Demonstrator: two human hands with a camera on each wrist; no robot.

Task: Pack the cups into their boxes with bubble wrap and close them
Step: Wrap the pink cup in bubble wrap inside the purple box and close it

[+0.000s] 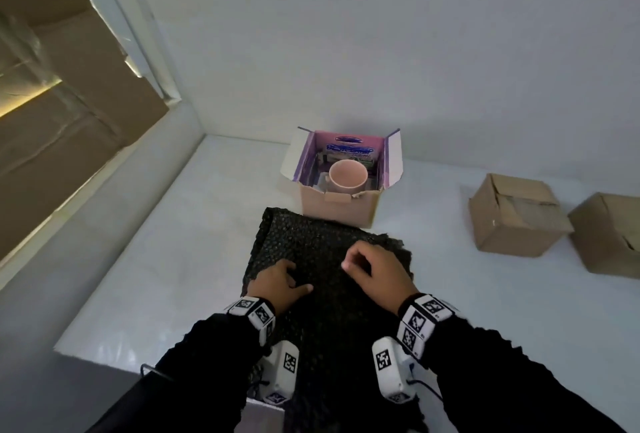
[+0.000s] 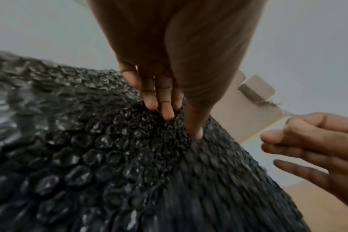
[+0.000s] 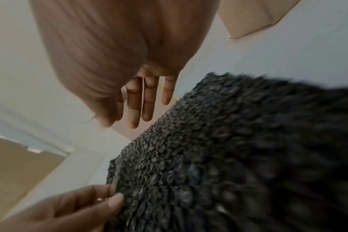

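A black bubble wrap sheet (image 1: 311, 242) lies on the white table (image 1: 166, 259), just in front of an open cardboard box (image 1: 336, 207) with purple flaps. A pink cup (image 1: 348, 174) stands upright inside that box. My left hand (image 1: 294, 280) rests on the near left part of the sheet. In the left wrist view its fingers (image 2: 167, 113) and thumb pinch a raised fold of the bubble wrap (image 2: 109, 157). My right hand (image 1: 353, 259) hovers over the sheet's right part. Its fingers (image 3: 147, 106) are relaxed and hold nothing above the bubble wrap (image 3: 228, 141).
Two closed brown cardboard boxes (image 1: 516, 214) (image 1: 609, 231) sit on the table to the right. A white wall runs behind the open box. Large brown cartons (image 1: 69, 103) stand beyond the table's left side wall. The table's front edge is near my left forearm.
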